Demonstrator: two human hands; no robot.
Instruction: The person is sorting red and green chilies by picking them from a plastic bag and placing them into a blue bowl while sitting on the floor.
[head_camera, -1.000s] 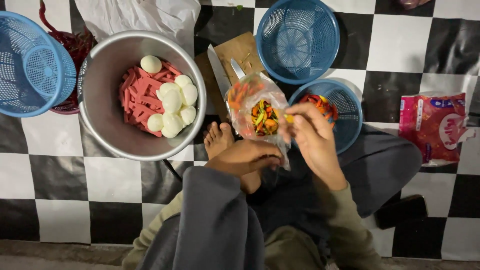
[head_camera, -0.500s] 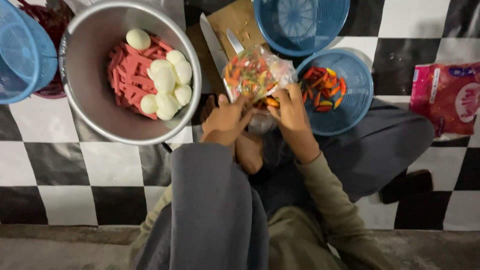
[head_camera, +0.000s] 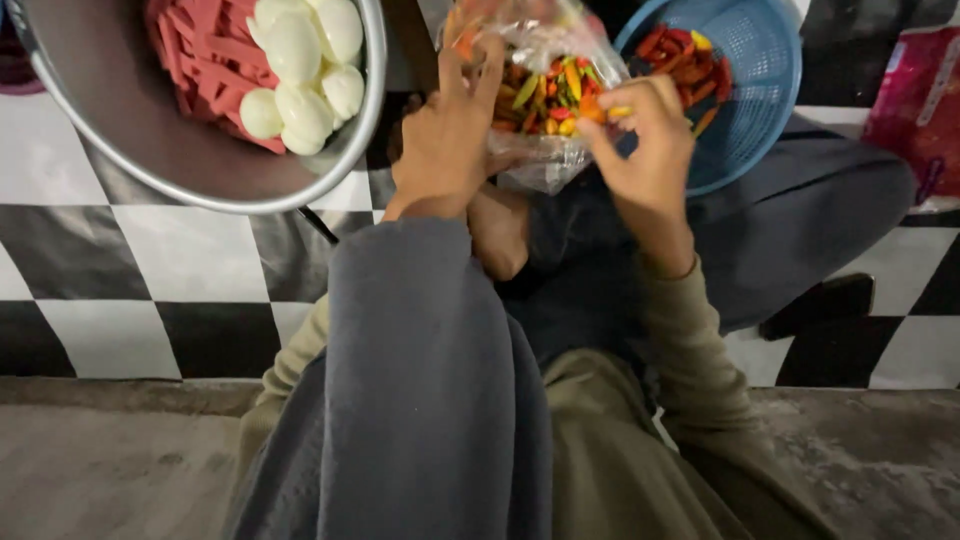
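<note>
Black-and-white checkered floor (head_camera: 130, 270) lies under everything. At the middle top, a clear plastic bag (head_camera: 545, 95) of mixed chillies — red, orange, green — sits between both hands. At its 9 o'clock, the left hand (head_camera: 445, 135) grips the bag's side, fingers spread upward. At its 3 o'clock, the right hand (head_camera: 645, 140) pinches a chilli at the bag's mouth. Further toward 3 o'clock, a blue basket (head_camera: 765, 110) holds more chillies; toward 9 o'clock, a metal bowl (head_camera: 130, 150) holds peeled eggs (head_camera: 300, 65) and red strips.

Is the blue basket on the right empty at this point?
No, the blue basket already holds a small heap of red and orange chillies beside the right hand.
</note>
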